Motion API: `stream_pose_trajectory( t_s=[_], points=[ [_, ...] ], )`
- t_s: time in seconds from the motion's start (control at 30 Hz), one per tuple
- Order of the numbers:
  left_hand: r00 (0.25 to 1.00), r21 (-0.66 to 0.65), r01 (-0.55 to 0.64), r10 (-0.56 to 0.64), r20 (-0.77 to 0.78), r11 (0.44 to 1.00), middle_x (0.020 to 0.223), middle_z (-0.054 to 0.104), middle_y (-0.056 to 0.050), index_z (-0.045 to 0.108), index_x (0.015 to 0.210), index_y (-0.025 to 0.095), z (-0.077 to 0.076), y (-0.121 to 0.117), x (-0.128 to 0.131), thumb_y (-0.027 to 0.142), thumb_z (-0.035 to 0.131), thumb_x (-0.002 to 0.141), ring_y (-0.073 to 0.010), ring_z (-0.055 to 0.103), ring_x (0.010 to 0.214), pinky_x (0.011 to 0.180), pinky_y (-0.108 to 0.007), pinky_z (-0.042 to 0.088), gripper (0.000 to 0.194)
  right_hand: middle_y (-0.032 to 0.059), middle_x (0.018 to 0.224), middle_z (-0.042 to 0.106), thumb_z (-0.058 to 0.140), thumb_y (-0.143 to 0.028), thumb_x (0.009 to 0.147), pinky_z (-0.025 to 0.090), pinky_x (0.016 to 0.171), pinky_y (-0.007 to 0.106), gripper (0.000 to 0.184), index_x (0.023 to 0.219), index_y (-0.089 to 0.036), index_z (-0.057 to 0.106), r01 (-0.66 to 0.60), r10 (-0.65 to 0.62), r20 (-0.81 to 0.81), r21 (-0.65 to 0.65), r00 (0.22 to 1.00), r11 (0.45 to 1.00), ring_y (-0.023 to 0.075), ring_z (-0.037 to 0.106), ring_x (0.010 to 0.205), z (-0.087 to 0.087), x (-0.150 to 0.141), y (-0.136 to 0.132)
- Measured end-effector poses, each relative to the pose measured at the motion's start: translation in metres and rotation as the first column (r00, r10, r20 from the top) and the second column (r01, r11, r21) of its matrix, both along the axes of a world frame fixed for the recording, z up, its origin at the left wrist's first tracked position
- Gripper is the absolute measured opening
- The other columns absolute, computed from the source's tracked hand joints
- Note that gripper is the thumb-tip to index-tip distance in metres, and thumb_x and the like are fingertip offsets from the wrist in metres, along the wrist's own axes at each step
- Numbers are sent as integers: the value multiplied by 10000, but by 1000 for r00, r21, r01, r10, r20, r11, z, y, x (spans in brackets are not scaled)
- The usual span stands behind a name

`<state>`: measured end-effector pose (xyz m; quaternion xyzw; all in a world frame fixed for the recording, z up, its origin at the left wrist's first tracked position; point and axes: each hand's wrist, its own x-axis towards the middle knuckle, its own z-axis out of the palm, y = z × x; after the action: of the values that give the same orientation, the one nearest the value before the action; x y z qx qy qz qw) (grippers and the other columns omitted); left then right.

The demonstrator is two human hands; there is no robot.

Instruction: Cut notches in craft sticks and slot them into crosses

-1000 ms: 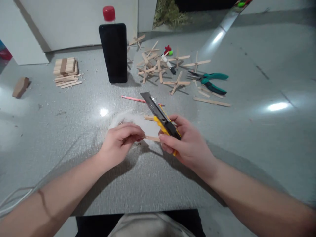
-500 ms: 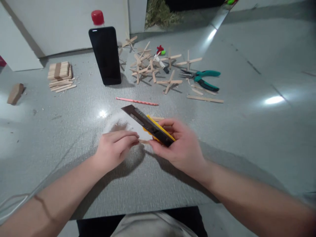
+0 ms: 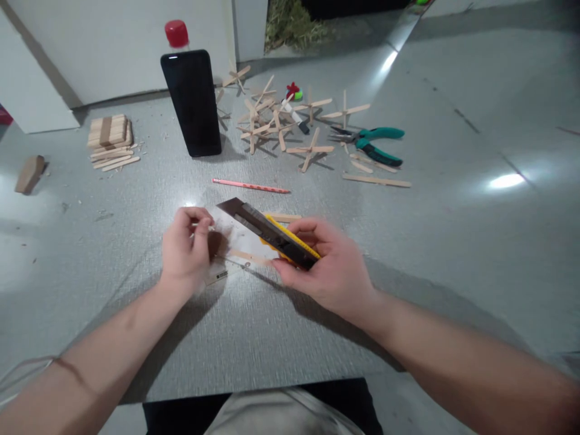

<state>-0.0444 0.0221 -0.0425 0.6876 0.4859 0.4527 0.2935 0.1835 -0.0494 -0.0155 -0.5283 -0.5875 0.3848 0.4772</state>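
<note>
My right hand [image 3: 328, 263] is closed around a yellow and black utility knife [image 3: 272, 232], its broad dark blade tip pointing up and left. A wooden craft stick [image 3: 251, 257] reaches left from that hand's thumb and fingertips. My left hand [image 3: 185, 248] is apart from the stick, thumb and fingers pinched together; what lies between them, if anything, is too small to make out. Below the stick shows part of a clear ruler [image 3: 220, 276], and a white sheet [image 3: 229, 226] lies under the blade. Another craft stick [image 3: 287, 218] rests behind the knife.
Beyond the hands lie a pink pencil [image 3: 249, 185], teal-handled pliers [image 3: 379, 145] and several crossed-stick pieces [image 3: 310, 149]. A black phone [image 3: 193, 106] leans upright against a red-capped bottle [image 3: 176, 34]. Bundled craft sticks [image 3: 109, 132] sit at the left, near a brown wooden piece [image 3: 29, 174].
My left hand has let go of the craft stick and moved left, uncovering the stick and the ruler. My right hand stays nearly in place with the knife and stick.
</note>
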Motion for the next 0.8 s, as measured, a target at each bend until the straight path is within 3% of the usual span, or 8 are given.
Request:
stream_pose_trajectory(
  t_s=[0.07,0.13,0.27,0.37,0.43,0.5,0.67,0.8],
  points=[
    [988,-13,-114,115,106,993,1100,687,-15,637,1011,273,-2,6,-2,121,652,888,-165,666,1022,864,-295,518,197,-34,822,706,778,-233,756,553,631,275,328,1005,-264,566,-10,10,1,8,1000,1000,153,702,694,-1,2,0],
    [981,-14,-137,137,136,990,1162,697,-17,663,1010,257,-2,7,-2,95,685,854,-160,679,1055,872,-276,534,226,-37,836,697,783,-227,757,548,639,272,336,1015,-263,570,-14,14,15,24,1000,1000,146,696,693,-1,2,0],
    [994,-9,-71,72,87,997,933,744,14,688,984,251,1,-6,2,203,653,949,-67,614,538,489,-213,473,69,-39,830,685,768,-205,757,549,641,264,320,1002,-259,570,-12,11,24,40,1000,999,135,683,672,0,3,-1],
    [995,171,97,-92,-40,980,1029,754,-22,698,1033,248,7,-12,3,137,590,969,-121,716,769,678,-250,574,168,-43,776,690,760,-207,765,548,618,261,304,995,-259,567,-13,13,12,44,1000,999,138,676,641,1,3,-1],
    [958,338,275,-228,-174,900,1148,741,-62,697,1098,231,13,-13,4,83,589,943,-180,715,1016,881,-330,582,240,-42,759,695,758,-209,771,552,611,263,296,993,-259,568,-8,7,10,56,1000,998,142,678,636,1,4,-1],
    [913,372,397,-319,-256,839,1124,753,-70,699,1107,218,18,-15,6,80,629,916,-194,714,1026,907,-356,573,246,-41,758,699,753,-201,774,559,608,264,293,993,-263,567,-5,4,7,71,1000,997,145,683,636,1,4,-1],
    [887,219,459,-433,-160,861,886,776,-42,728,974,214,18,-19,13,160,710,902,-168,733,793,725,-297,589,91,-47,802,700,768,-201,773,571,611,268,297,982,-281,571,-20,17,23,125,1000,992,139,692,640,1,1,-1],
    [875,5,481,-481,51,877,961,791,-18,731,1093,259,11,-20,9,58,567,931,-154,754,869,790,-278,610,306,-51,779,707,769,-207,775,562,597,265,296,989,-279,578,-15,8,55,132,998,991,142,694,630,-1,2,0]
  ],
)
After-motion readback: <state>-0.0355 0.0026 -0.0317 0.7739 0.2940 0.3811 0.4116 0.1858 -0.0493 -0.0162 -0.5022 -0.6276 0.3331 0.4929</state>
